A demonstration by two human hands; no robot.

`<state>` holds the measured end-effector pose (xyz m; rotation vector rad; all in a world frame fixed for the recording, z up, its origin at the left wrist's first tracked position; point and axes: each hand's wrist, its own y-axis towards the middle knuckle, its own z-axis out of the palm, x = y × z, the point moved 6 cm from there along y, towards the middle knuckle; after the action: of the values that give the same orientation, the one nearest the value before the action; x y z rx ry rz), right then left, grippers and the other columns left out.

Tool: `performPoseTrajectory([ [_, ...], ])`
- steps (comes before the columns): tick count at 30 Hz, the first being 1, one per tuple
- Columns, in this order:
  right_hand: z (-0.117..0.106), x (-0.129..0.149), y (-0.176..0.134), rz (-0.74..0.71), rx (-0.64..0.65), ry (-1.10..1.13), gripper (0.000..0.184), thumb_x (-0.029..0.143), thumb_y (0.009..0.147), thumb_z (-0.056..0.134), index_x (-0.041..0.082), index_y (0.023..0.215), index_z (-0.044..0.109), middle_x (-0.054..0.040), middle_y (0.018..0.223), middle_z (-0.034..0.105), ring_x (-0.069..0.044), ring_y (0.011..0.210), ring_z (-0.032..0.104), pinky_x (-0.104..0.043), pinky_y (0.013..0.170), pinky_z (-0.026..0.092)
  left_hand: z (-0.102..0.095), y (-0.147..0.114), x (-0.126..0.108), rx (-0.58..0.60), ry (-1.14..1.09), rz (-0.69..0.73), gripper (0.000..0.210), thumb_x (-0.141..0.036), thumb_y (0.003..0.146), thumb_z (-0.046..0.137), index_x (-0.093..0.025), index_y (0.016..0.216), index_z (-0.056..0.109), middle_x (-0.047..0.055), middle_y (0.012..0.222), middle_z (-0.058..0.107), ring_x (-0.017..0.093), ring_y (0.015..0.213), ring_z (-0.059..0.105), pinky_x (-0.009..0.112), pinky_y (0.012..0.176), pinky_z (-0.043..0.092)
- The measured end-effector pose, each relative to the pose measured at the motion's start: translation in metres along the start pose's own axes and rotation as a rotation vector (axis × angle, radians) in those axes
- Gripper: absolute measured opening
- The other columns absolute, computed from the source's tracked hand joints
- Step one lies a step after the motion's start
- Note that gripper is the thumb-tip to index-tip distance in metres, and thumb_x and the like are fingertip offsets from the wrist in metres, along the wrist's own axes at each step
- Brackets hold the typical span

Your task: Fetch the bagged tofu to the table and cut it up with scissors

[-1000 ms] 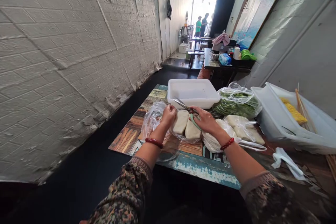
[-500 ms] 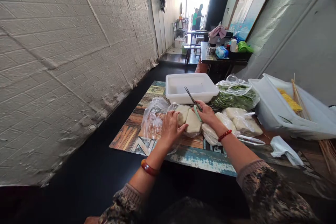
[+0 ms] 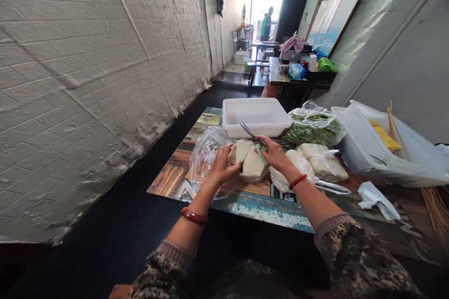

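A clear plastic bag (image 3: 206, 152) holding two pale tofu blocks (image 3: 253, 164) lies on the patterned table (image 3: 182, 175). My left hand (image 3: 221, 165) grips the bag at the near left side of the blocks. My right hand (image 3: 275, 153) holds green-handled scissors (image 3: 253, 136), blades pointing up and left over the blocks. Two more bagged tofu packs (image 3: 317, 164) lie just right of my right hand.
An empty white tray (image 3: 257, 117) stands behind the blocks. A bag of green beans (image 3: 314, 128) and a large white tub (image 3: 386, 152) with yellow items and skewers sit to the right. A brick wall runs on the left. Two people stand far off in the doorway.
My left hand moved from the top of the bag down to its near left side. The scissors in my right hand tilted and shifted slightly over the blocks.
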<state>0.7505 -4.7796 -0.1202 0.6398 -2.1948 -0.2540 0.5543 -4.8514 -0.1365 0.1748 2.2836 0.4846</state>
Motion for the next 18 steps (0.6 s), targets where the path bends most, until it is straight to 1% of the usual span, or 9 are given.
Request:
performPoseTrajectory([
  [4, 0.006, 0.002, -0.001, -0.027, 0.016, -0.027, 0.042, 0.023, 0.083, 0.060, 0.022, 0.124, 0.059, -0.0072, 0.117, 0.071, -0.023, 0.104, 0.066, -0.038, 0.094, 0.051, -0.008, 0.005, 0.013, 0.030, -0.169, -0.139, 0.067, -0.020, 0.067, 0.070, -0.017, 0.130, 0.047, 0.010, 0.111, 0.063, 0.024, 0.101, 0.063, 0.037, 0.087, 0.052],
  [7, 0.007, 0.003, -0.003, -0.040, 0.008, -0.033, 0.042, 0.019, 0.082, 0.059, 0.021, 0.125, 0.059, -0.0080, 0.117, 0.070, -0.023, 0.104, 0.067, -0.037, 0.094, 0.051, -0.008, 0.006, 0.018, 0.019, -0.257, -0.176, 0.065, -0.021, 0.068, 0.069, -0.017, 0.129, 0.047, 0.009, 0.108, 0.064, 0.024, 0.100, 0.064, 0.036, 0.086, 0.052],
  [9, 0.006, 0.004, -0.003, -0.044, -0.009, -0.033, 0.041, 0.019, 0.082, 0.060, 0.021, 0.123, 0.060, -0.0078, 0.116, 0.071, -0.023, 0.103, 0.067, -0.036, 0.093, 0.052, -0.006, 0.004, 0.019, -0.027, -0.209, -0.152, 0.065, -0.021, 0.066, 0.070, -0.017, 0.128, 0.048, 0.010, 0.112, 0.062, 0.025, 0.105, 0.061, 0.039, 0.092, 0.050],
  [11, 0.002, 0.007, -0.002, -0.048, -0.035, -0.030, 0.039, 0.019, 0.082, 0.060, 0.022, 0.121, 0.060, -0.0069, 0.114, 0.072, -0.023, 0.103, 0.067, -0.036, 0.093, 0.052, -0.003, 0.001, 0.017, -0.057, -0.130, -0.090, 0.069, -0.021, 0.065, 0.071, -0.016, 0.130, 0.048, 0.012, 0.119, 0.058, 0.027, 0.111, 0.057, 0.042, 0.098, 0.047],
  [15, -0.011, 0.023, -0.003, -0.042, -0.119, -0.013, 0.038, 0.022, 0.084, 0.058, 0.021, 0.122, 0.057, -0.0082, 0.114, 0.071, -0.024, 0.102, 0.068, -0.039, 0.091, 0.053, 0.004, -0.008, 0.007, -0.040, -0.026, 0.056, 0.076, -0.022, 0.067, 0.071, -0.018, 0.137, 0.042, 0.013, 0.125, 0.052, 0.029, 0.120, 0.050, 0.045, 0.104, 0.042],
  [18, -0.017, 0.042, -0.015, -0.034, -0.202, 0.011, 0.040, 0.027, 0.084, 0.060, 0.020, 0.123, 0.054, -0.0095, 0.114, 0.070, -0.025, 0.103, 0.068, -0.039, 0.089, 0.054, 0.008, -0.015, -0.001, -0.049, 0.011, 0.094, 0.076, -0.023, 0.068, 0.072, -0.020, 0.138, 0.041, 0.012, 0.124, 0.051, 0.030, 0.120, 0.049, 0.046, 0.104, 0.042],
])
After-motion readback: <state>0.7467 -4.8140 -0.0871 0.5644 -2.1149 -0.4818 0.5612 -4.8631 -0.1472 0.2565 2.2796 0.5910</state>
